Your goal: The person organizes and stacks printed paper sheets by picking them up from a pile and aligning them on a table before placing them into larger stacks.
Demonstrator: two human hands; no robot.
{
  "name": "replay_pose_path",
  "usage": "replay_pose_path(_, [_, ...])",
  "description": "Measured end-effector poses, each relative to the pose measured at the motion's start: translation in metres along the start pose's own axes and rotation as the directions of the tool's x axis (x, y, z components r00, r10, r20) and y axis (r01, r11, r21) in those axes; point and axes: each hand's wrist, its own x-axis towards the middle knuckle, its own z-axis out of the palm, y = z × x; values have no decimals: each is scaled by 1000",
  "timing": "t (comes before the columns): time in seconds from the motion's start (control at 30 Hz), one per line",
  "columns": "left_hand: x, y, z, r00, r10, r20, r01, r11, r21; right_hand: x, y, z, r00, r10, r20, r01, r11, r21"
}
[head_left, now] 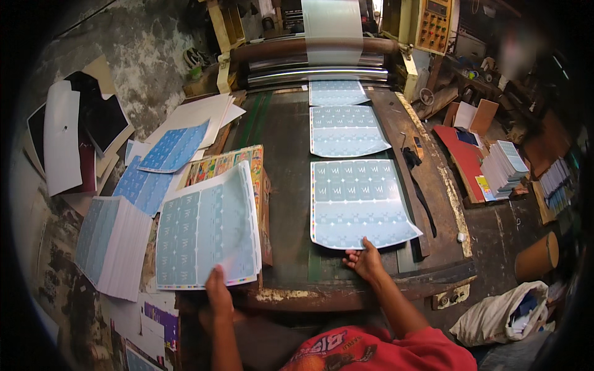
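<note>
Head view: two hands at blue-grey printed sheets before a roller machine (315, 75).
The right hand (366, 261) pinches the near edge of the closest printed sheet (361, 207), thumb above and fingers below; that sheet lies on the dark table (286, 204), in line with others reaching back to the rollers. The left hand (219, 292) is at the lower edge of a sheet stack (204, 235); whether it grips, I cannot tell.
</note>
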Motion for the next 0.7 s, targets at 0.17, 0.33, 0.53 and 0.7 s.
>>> replay_pose_path(0.17, [-13,35,24,971,232,-49,-223,964,147,16,5,6,987,-137,-85,142,988,54])
replay_pose_path(0.33, [-42,46,40,801,361,477,-544,771,329,-55,2,46,989,16,148,-2,996,-92])
replay_pose_path(0.53, [-74,69,77,481,207,852,-541,835,103,-112,29,35,924,164,345,-81,967,-241])
replay_pose_path(0.7, [-112,135,110,60,579,813,476,699,-533,-135,73,-10,989,124,84,-117,989,-86])
